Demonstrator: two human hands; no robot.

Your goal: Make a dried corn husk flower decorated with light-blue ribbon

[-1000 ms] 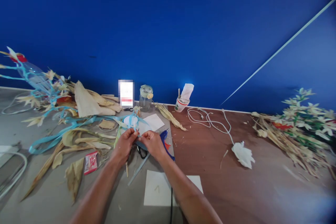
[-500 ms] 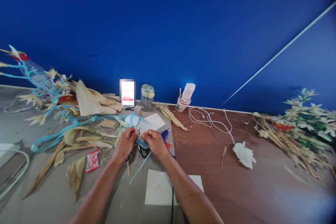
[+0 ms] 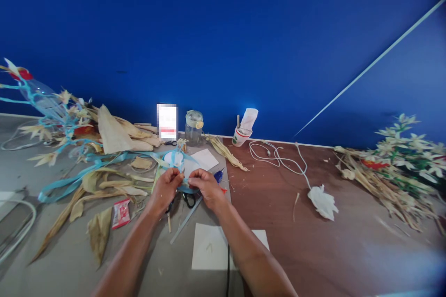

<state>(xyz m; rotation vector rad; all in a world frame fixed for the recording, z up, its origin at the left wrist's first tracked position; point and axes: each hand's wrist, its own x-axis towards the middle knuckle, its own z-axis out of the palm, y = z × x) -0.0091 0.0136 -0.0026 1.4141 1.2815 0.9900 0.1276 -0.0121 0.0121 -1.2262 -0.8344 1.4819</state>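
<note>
My left hand (image 3: 167, 189) and my right hand (image 3: 206, 187) are close together over the middle of the table, fingertips pinched. Light blue ribbon (image 3: 187, 189) runs at the fingertips of my right hand and passes between the hands. What my left fingertips pinch is too small to make out. Just beyond the hands lies a white round item (image 3: 173, 159) with blue ribbon over it. Black scissor handles (image 3: 189, 200) show beneath the hands, and a blue tool (image 3: 219, 176) lies partly hidden beside my right hand.
Dried husks (image 3: 113, 132) and blue-wrapped stems lie at the left, near a red packet (image 3: 121, 213). A glass jar (image 3: 193, 130) and a paper cup (image 3: 241, 135) stand by the wall. White paper (image 3: 209, 246), a cable (image 3: 291, 162) and artificial flowers (image 3: 411, 148) are also on the table.
My right hand has shifted slightly left and up, nearer my left hand, with its fingers still pinched. The whole view has moved a little.
</note>
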